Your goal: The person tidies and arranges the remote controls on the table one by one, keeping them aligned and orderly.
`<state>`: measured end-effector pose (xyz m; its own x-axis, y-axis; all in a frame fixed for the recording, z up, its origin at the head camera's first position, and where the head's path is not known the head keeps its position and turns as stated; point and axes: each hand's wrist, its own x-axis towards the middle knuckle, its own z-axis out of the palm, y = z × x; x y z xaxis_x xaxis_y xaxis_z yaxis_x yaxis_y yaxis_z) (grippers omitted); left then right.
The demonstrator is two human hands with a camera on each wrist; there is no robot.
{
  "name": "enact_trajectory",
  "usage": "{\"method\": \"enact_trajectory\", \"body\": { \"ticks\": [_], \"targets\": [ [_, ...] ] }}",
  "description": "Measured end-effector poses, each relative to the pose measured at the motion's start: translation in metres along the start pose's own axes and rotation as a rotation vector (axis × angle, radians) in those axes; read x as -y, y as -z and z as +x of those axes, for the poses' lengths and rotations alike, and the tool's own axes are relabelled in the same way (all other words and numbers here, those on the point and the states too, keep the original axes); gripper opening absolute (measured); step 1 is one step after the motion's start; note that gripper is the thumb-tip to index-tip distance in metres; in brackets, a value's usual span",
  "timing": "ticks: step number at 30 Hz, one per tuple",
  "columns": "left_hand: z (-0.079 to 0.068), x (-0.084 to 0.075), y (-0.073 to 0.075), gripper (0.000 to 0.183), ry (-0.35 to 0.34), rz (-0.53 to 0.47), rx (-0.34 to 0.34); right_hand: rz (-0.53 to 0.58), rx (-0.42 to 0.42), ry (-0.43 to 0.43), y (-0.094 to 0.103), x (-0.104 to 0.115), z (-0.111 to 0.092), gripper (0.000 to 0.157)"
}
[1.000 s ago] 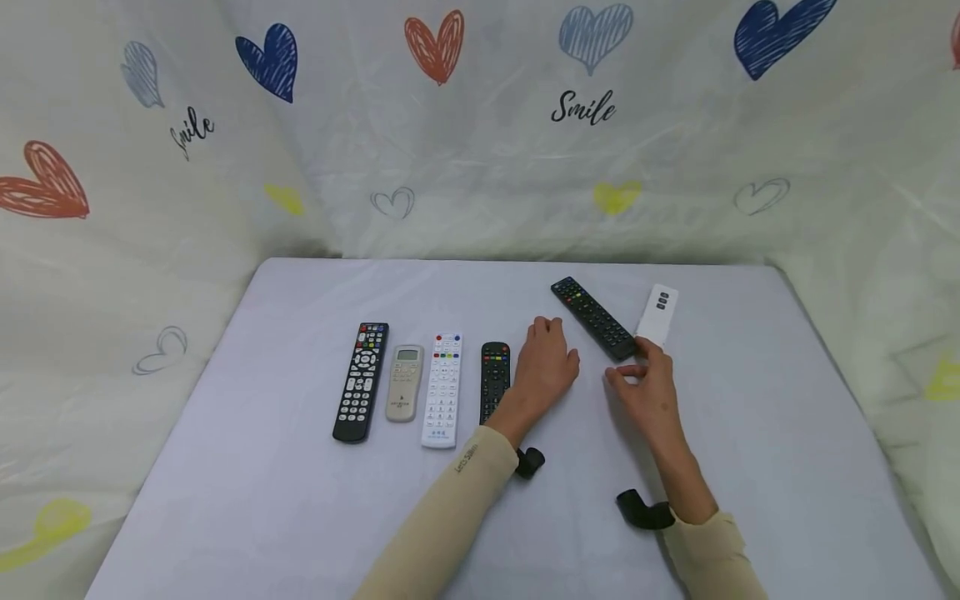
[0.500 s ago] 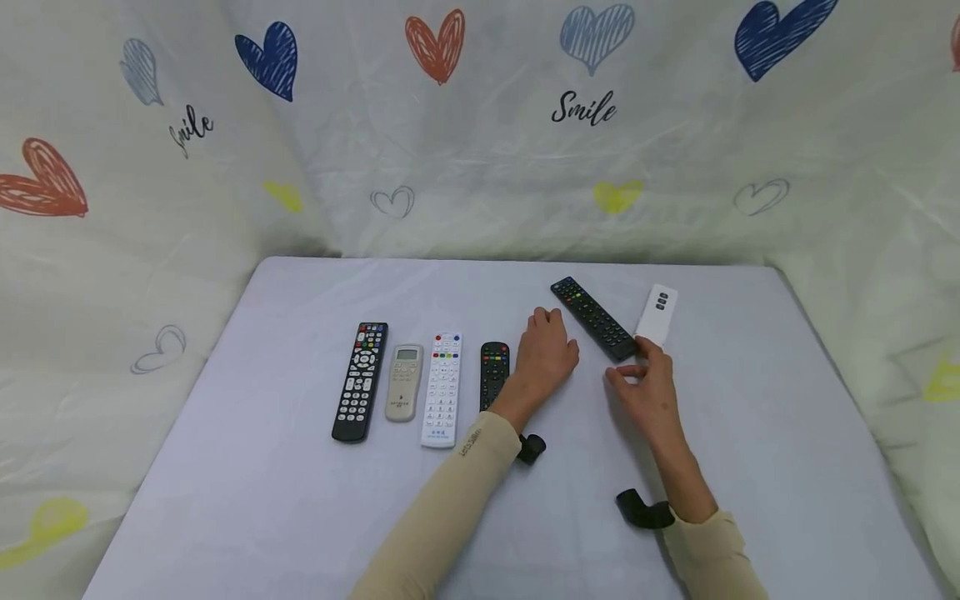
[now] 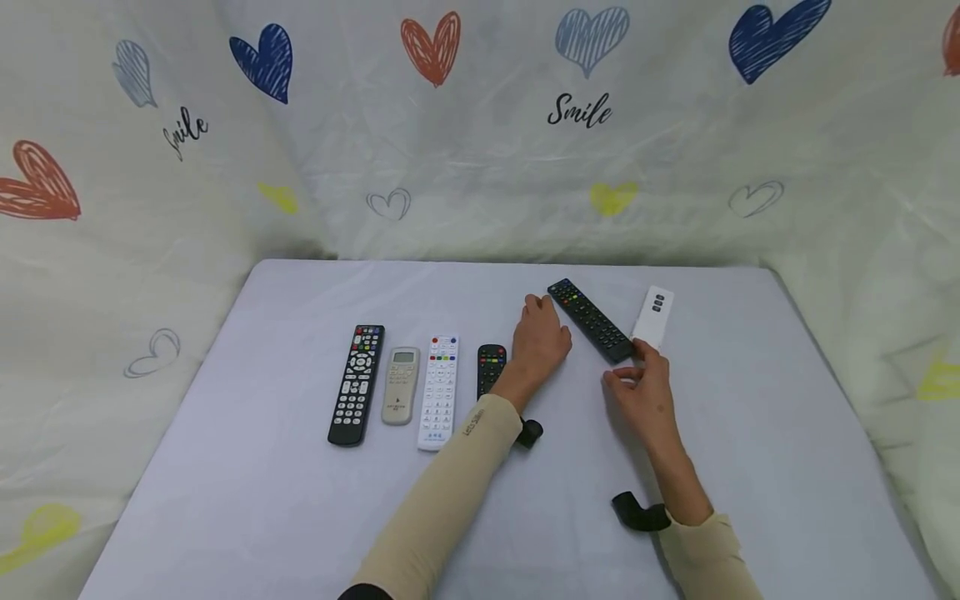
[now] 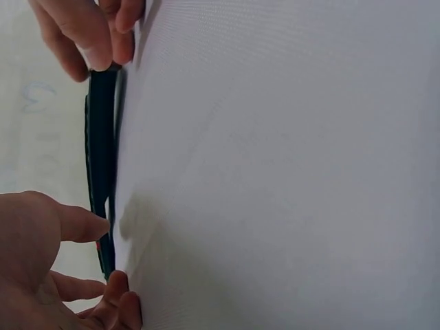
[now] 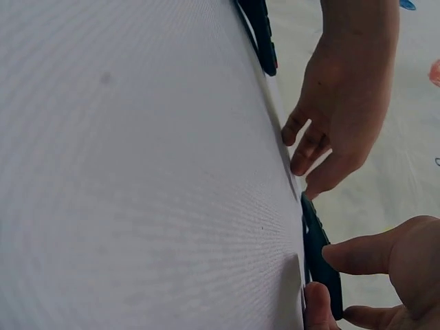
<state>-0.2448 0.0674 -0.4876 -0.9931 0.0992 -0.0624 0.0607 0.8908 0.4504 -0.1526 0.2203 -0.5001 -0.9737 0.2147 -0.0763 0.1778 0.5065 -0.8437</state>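
Observation:
A black remote control (image 3: pixel 590 321) with coloured buttons lies slanted on the white table. My right hand (image 3: pixel 647 396) is at its lower end, the index fingertip at its right corner and the thumb spread away. Beside the remote's upper end is my left hand (image 3: pixel 537 337), fingers bent and seemingly not holding it. In the left wrist view, the remote (image 4: pixel 102 137) appears edge-on between both hands. In the right wrist view, my right thumb (image 5: pixel 357 256) overlaps the remote (image 5: pixel 320 254); contact there is unclear.
A white remote (image 3: pixel 655 312) lies behind my right hand. To the left stand a black remote (image 3: pixel 357 383), a beige remote (image 3: pixel 401 385), a white remote (image 3: pixel 439 392) and a smaller black remote (image 3: pixel 491 367), partly hidden by my left arm. A heart-printed curtain (image 3: pixel 480 167) surrounds the table.
My left hand has moved a little away from me, toward the slanted remote's upper end. My right hand and the remotes have stayed put; the view has shifted slightly.

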Motion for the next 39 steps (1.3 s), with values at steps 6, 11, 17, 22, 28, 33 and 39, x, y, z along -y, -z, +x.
{"method": "enact_trajectory", "body": {
  "ticks": [6,11,17,22,28,33,39],
  "targets": [
    [0.005,0.001,-0.002,0.056,0.014,0.016,-0.006,0.004,0.008,-0.017,-0.003,0.0,-0.001,0.078],
    [0.009,0.003,-0.003,0.053,0.022,0.011,-0.009,-0.009,0.006,-0.036,-0.004,-0.001,-0.001,0.077],
    [0.014,0.001,-0.001,0.058,0.023,-0.02,0.002,-0.015,0.01,-0.049,-0.004,0.001,-0.001,0.077],
    [0.017,0.001,0.002,0.059,0.004,-0.046,0.001,-0.02,0.012,-0.042,-0.001,0.003,0.0,0.077],
    [0.023,0.004,0.003,0.06,-0.025,-0.087,0.015,-0.02,0.011,-0.048,0.002,0.005,0.002,0.076],
    [0.026,0.006,0.004,0.063,-0.025,-0.101,0.023,-0.023,0.017,-0.048,0.002,0.005,0.003,0.076],
    [0.025,0.003,0.0,0.063,-0.046,-0.088,0.024,-0.025,0.013,-0.039,0.004,0.006,0.005,0.076]
  ]
}}
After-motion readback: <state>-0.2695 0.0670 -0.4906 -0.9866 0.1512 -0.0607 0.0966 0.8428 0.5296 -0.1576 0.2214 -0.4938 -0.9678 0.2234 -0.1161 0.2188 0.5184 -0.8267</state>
